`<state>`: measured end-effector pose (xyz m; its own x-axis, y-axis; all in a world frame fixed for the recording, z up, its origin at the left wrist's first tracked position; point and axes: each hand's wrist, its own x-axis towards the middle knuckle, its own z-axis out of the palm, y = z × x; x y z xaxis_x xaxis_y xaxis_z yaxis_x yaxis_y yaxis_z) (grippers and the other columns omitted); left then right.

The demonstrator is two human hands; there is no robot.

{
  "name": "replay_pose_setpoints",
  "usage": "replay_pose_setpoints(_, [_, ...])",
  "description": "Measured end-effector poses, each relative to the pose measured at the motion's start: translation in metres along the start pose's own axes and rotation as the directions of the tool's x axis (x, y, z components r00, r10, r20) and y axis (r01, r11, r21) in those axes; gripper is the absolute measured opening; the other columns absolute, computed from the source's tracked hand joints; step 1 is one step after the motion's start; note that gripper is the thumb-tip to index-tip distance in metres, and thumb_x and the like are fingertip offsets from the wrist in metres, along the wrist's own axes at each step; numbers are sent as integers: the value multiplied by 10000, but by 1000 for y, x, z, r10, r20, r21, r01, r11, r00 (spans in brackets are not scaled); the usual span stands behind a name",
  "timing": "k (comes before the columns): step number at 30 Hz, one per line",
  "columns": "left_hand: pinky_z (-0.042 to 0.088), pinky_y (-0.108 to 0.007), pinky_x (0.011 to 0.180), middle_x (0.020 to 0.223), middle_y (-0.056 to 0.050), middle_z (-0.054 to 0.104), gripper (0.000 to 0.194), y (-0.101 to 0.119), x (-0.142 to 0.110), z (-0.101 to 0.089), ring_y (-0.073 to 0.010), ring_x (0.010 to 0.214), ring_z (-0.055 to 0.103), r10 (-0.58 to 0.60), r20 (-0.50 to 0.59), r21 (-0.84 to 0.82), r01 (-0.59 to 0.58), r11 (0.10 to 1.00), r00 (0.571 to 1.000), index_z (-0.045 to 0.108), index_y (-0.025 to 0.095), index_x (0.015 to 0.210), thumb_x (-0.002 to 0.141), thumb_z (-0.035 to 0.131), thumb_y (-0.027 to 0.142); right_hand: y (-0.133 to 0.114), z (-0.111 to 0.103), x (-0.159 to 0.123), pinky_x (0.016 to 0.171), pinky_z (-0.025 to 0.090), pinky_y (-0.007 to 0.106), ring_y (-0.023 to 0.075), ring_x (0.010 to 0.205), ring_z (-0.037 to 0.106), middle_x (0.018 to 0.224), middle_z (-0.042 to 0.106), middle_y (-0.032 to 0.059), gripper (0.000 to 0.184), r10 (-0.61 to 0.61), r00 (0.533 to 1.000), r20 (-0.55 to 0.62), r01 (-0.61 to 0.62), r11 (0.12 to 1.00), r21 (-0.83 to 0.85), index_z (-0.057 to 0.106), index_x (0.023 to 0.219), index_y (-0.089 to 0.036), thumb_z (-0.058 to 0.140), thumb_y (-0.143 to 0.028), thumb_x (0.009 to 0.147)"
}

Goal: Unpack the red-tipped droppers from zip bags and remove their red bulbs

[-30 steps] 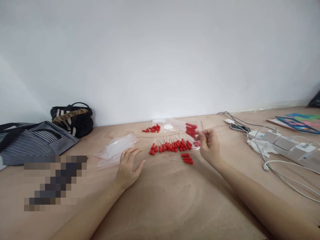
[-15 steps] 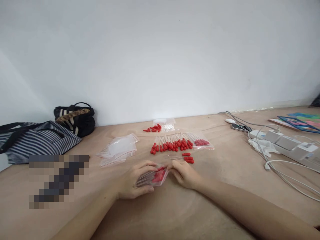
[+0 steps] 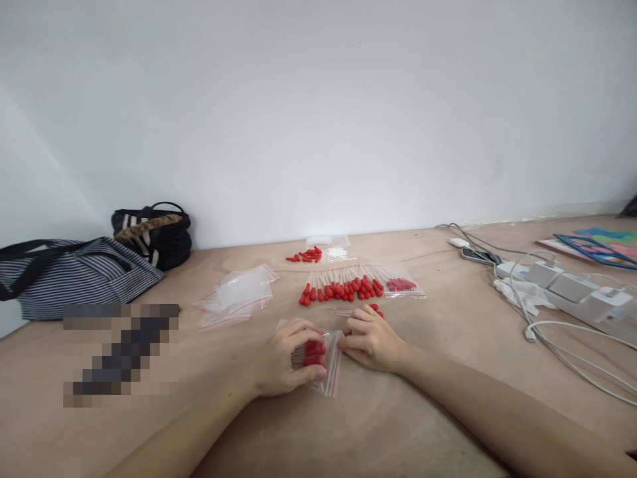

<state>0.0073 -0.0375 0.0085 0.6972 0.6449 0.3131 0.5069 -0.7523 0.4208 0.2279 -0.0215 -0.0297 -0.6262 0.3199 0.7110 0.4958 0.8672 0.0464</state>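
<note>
My left hand [image 3: 288,358] curls round a clear zip-lock bag [image 3: 332,372] lying low over the table. Inside it are droppers with red rubber bulbs [image 3: 314,354], their thin stems partly hidden by my fingers. The bag's red-lined edge faces right. My right hand [image 3: 372,338] has bent fingers, their tips at the upper corner of that edge; the exact grip is partly hidden. Just beyond it lie a few loose droppers [image 3: 380,313], partly covered by the hand. Farther back spreads a row of red-bulbed droppers [image 3: 343,289], beside a filled zip-lock bag [image 3: 405,285].
Flat zip-lock bags [image 3: 239,295] lie in a pile on the left. Small red bulbs [image 3: 311,254] and clear tubes [image 3: 338,253] sit near the wall. A striped bag [image 3: 89,279] and a black bag [image 3: 159,239] stand left; a power strip [image 3: 592,312] with cables is right.
The bag in my left hand has turned flatter, its lined edge now spreading toward the right. My right hand has shifted slightly right, over the loose droppers.
</note>
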Motion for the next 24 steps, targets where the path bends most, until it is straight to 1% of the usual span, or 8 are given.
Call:
replay_pose_setpoints(2, [414,-296,656,737,-37,569,306,12,4,8,-163,695,520,-31,-58,76,36,996,998,547,176,703,695,580,479,-1,3,1,614,245,284,122,649,374,622,516,-2,145,14,1000,-19,-14,1000,-20,606,687,-209,511,-196,795])
replay_pose_setpoints(4, [378,-298,588,603,-21,513,366,24,8,16,-157,594,478,-91,-100,185,108,977,991,473,178,572,671,570,517,-1,5,3,608,238,285,126,642,365,586,496,-2,160,41,998,-36,-43,998,-37,601,663,-202,510,-199,794])
replay_pose_setpoints(6, [361,-312,593,586,-25,509,365,34,13,23,-169,589,478,-150,-91,274,169,947,985,450,182,550,653,574,509,-1,6,3,605,235,286,129,641,365,566,491,0,172,64,997,-39,-66,997,-38,598,648,-197,505,-200,793])
replay_pose_setpoints(9, [348,-316,613,606,-30,542,214,38,22,30,-181,606,502,-259,-50,324,261,909,965,478,182,580,654,568,362,-2,8,3,606,234,290,131,642,371,562,507,0,178,96,995,-32,-97,995,-28,596,637,-197,504,-193,790])
replay_pose_setpoints(12, [330,-297,598,602,-20,566,57,37,28,30,-179,610,519,-382,-20,311,369,876,924,508,182,594,638,505,218,-1,8,2,611,236,291,132,645,380,566,519,-1,160,128,992,-6,-129,992,-16,605,653,-206,522,-212,789])
replay_pose_setpoints(17, [286,-250,521,549,4,556,118,32,32,23,-143,537,496,-523,25,233,504,832,852,537,178,566,642,446,179,2,6,1,614,254,281,132,665,400,606,547,2,94,202,979,22,-203,978,39,632,722,-211,554,-222,774])
replay_pose_setpoints(19, [271,-236,498,524,13,538,140,30,32,21,-127,514,477,-550,54,179,534,827,834,533,172,547,648,435,181,3,5,0,611,255,281,131,656,397,595,542,0,108,190,982,13,-190,981,48,636,714,-215,548,-219,776])
replay_pose_setpoints(24, [256,-215,459,463,41,466,145,22,33,18,-101,470,421,-561,171,16,567,823,810,544,161,530,635,452,201,2,6,0,626,270,286,123,657,413,620,556,-1,122,110,994,24,-111,991,77,634,713,-222,535,-202,782])
